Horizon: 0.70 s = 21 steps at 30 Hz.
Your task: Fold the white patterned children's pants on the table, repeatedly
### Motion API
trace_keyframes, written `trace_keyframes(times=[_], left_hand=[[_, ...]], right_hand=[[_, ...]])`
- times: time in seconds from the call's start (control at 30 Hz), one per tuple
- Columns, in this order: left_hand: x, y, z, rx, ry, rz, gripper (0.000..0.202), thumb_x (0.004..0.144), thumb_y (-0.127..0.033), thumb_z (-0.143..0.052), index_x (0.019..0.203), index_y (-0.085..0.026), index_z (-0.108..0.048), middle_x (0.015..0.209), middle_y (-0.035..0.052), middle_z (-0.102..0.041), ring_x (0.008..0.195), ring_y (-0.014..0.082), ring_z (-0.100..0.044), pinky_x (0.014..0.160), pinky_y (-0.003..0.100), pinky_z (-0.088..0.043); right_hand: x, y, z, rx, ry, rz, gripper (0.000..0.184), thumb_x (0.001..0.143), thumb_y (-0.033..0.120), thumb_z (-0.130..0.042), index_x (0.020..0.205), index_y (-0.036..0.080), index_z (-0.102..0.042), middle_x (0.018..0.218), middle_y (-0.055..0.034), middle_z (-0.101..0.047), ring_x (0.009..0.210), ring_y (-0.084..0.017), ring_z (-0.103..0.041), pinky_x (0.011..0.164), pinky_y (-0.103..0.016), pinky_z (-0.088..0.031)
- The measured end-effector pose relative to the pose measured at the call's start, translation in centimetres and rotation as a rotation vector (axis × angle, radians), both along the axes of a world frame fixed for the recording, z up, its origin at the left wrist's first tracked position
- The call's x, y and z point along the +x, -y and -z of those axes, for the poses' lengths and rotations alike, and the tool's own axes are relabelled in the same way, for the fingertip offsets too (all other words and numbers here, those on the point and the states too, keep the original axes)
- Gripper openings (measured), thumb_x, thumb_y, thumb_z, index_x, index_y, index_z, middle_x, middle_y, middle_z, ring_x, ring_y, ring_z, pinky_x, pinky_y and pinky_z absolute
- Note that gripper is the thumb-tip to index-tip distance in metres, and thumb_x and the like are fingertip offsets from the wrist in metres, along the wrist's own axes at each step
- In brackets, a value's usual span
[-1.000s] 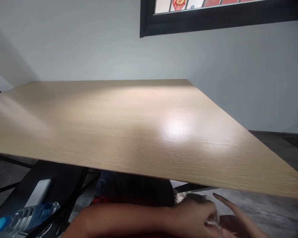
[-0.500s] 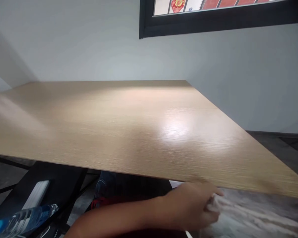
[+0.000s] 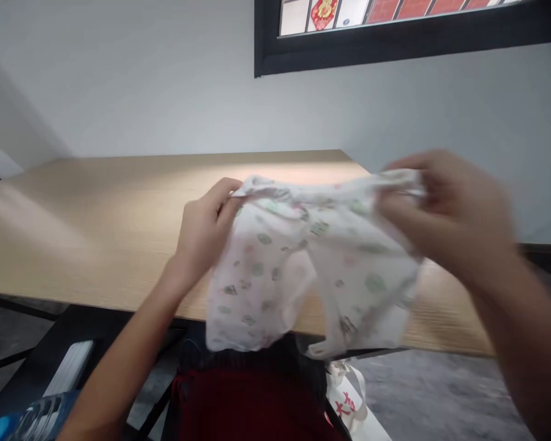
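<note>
head | left hand [image 3: 204,226], right hand [image 3: 463,217]: fingers [image 3: 226,187] clamped on patterned shorts [image 3: 257,288] | white bag [image 3: 365,425]: red "大吉"

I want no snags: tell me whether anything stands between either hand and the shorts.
Nothing visible does. The left hand and the blurred right hand both grip the shorts directly at the waist; the table shows behind.

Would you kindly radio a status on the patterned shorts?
Left hand and right hand gripping opposite ends of waistband. Patterned shorts hanging spread between them. Nothing visibly in the way.
</note>
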<state>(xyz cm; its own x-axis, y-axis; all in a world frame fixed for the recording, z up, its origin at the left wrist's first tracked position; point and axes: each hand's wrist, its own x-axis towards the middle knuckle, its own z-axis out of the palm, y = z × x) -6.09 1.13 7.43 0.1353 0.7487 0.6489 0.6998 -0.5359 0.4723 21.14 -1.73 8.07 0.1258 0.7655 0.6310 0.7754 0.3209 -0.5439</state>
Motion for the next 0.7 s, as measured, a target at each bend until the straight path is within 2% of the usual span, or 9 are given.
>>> trace_keyframes(times=[0.03, 0.1, 0.2, 0.27, 0.33, 0.43, 0.53, 0.6, 0.7], left_hand=[[-0.8, -1.7, 0.5, -0.067, -0.067, -0.035, 0.017, 0.089, -0.03, -0.045, 0.093, -0.022, -0.06, 0.064, -0.0056, -0.054, 0.056, 0.0078, -0.046, 0.053, 0.017, -0.035], [-2.1, -5.3, 1.9, -0.21, -0.193, -0.095, 0.018, 0.09, -0.03, -0.042, 0.091, -0.021, -0.059, 0.067, -0.0045, -0.056, 0.06, 0.0093, -0.049, 0.056, 0.018, -0.037], [-3.1, -10.3, 4.7, -0.335, -0.306, -0.136, 0.021, 0.092, -0.027, -0.04, 0.09, -0.018, -0.059, 0.075, -0.0004, -0.06, 0.067, 0.0119, -0.054, 0.062, 0.023, -0.043], [-3.2, -12.8, 6.4, -0.376, -0.354, -0.158, 0.021, 0.091, -0.029, -0.044, 0.098, -0.015, -0.058, 0.088, 0.0035, -0.061, 0.076, 0.0141, -0.058, 0.069, 0.029, -0.048], [-3.1, -14.3, 7.5, -0.393, -0.399, -0.185, 0.027, 0.089, -0.032, -0.05, 0.109, -0.014, -0.054, 0.104, 0.0073, -0.058, 0.088, 0.017, -0.058, 0.076, 0.036, -0.05], [-2.8, -14.8, 8.2, -0.357, -0.45, -0.228, 0.032, 0.088, -0.032, -0.051, 0.115, -0.015, -0.051, 0.115, 0.009, -0.053, 0.098, 0.0197, -0.056, 0.082, 0.04, -0.049], [-2.3, -13.7, 8.3, -0.317, -0.505, -0.221, 0.033, 0.087, -0.032, -0.052, 0.116, -0.015, -0.051, 0.117, 0.0092, -0.053, 0.1, 0.0204, -0.055, 0.084, 0.042, -0.048], [-2.1, -12.1, 8.1, -0.32, -0.552, -0.15, 0.031, 0.089, -0.032, -0.049, 0.115, -0.016, -0.052, 0.117, 0.0091, -0.054, 0.103, 0.0208, -0.054, 0.088, 0.043, -0.045], [-2.0, -8.5, 7.9, -0.361, -0.622, 0.005, 0.032, 0.095, -0.029, -0.032, 0.114, -0.016, -0.054, 0.115, 0.0077, -0.059, 0.108, 0.0201, -0.053, 0.095, 0.039, -0.04]], right_hand=[[-1.2, -2.4, 0.2, -0.012, 0.055, -0.027, 0.013, 0.073, 0.024, -0.057, 0.085, 0.028, -0.057, 0.075, -0.001, -0.057, 0.061, -0.018, -0.05, 0.057, -0.034, -0.041], [-3.2, -7.4, 1.6, -0.159, 0.112, -0.107, 0.008, 0.074, 0.02, -0.053, 0.082, 0.023, -0.053, 0.069, -0.0005, -0.056, 0.058, -0.017, -0.049, 0.052, -0.03, -0.038], [-5.2, -14.0, 5.3, -0.308, 0.246, -0.15, 0.001, 0.079, 0.02, -0.05, 0.078, 0.019, -0.05, 0.07, -0.0023, -0.056, 0.062, -0.017, -0.051, 0.052, -0.027, -0.036], [-5.9, -17.1, 7.8, -0.392, 0.349, -0.132, 0.007, 0.085, 0.02, -0.044, 0.084, 0.018, -0.05, 0.076, -0.0053, -0.059, 0.066, -0.019, -0.053, 0.053, -0.027, -0.037], [-6.3, -18.9, 9.5, -0.448, 0.414, -0.093, 0.014, 0.088, 0.018, -0.038, 0.092, 0.016, -0.052, 0.085, -0.0097, -0.061, 0.073, -0.022, -0.056, 0.057, -0.029, -0.04], [-7.1, -19.3, 10.4, -0.46, 0.447, -0.032, 0.024, 0.088, 0.015, -0.036, 0.105, 0.01, -0.052, 0.1, -0.018, -0.059, 0.088, -0.03, -0.055, 0.068, -0.036, -0.043], [-8.7, -17.8, 10.3, -0.297, 0.52, -0.026, 0.037, 0.086, 0.011, -0.035, 0.12, 0.005, -0.046, 0.12, -0.0227, -0.048, 0.109, -0.035, -0.044, 0.084, -0.047, -0.038], [-10.4, -16.2, 10.2, -0.148, 0.534, -0.179, 0.04, 0.087, 0.009, -0.031, 0.124, 0.008, -0.045, 0.126, -0.0186, -0.046, 0.116, -0.031, -0.04, 0.093, -0.047, -0.034], [-13.4, -14.2, 10.4, -0.133, 0.497, -0.626, 0.038, 0.092, 0.014, -0.026, 0.119, 0.015, -0.052, 0.121, -0.0098, -0.054, 0.111, -0.021, -0.047, 0.095, -0.038, -0.036]])
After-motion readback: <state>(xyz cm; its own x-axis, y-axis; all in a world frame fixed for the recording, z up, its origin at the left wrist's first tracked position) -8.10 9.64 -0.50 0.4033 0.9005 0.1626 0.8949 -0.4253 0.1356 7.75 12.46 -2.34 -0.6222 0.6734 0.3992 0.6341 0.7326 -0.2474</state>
